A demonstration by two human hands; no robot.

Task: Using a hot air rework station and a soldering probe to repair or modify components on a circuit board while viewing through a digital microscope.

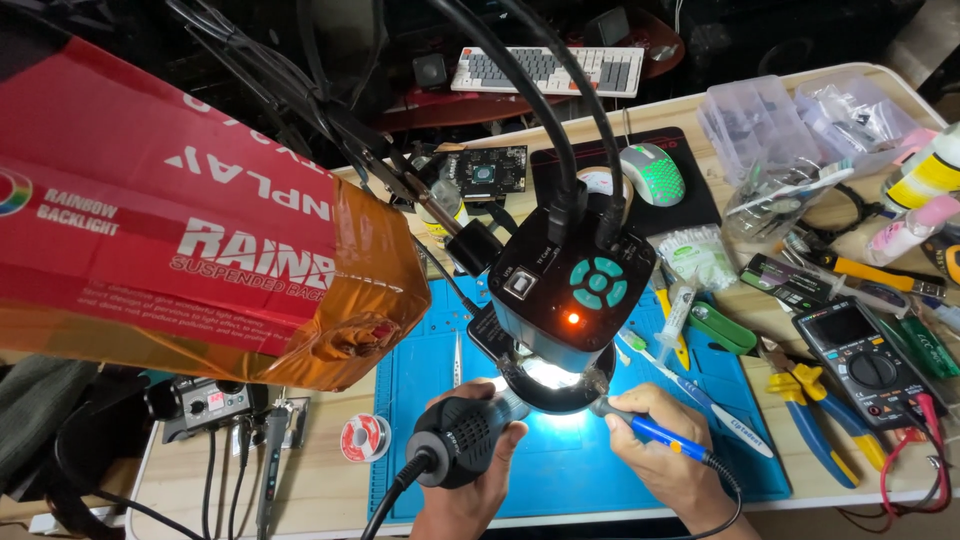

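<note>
- Far left: red and amber box (190, 230) overhanging the worktop (300, 480), hiding much of that side.
- Below the box: soldering station (205, 402) at the worktop's left edge, solder spool (364, 438) just off the blue mat (430, 400).
- Left hand (480, 470) near the front edge, grip wrapped around the black hot-air handle (462, 435), nozzle aimed under the lit ring.
- Centre: black microscope camera (565, 290) over the mat, little free room beneath it.
- Right hand (655, 440) just beside, grip pinching the blue soldering iron (655, 432), tip under the ring light; cord trailing off the front edge.
- Right of the mat: yellow-handled pliers (820, 420), multimeter (865, 360), crowded to the right edge.
- Rear: mouse (652, 172), keyboard (548, 68), well apart from the hands.
</note>
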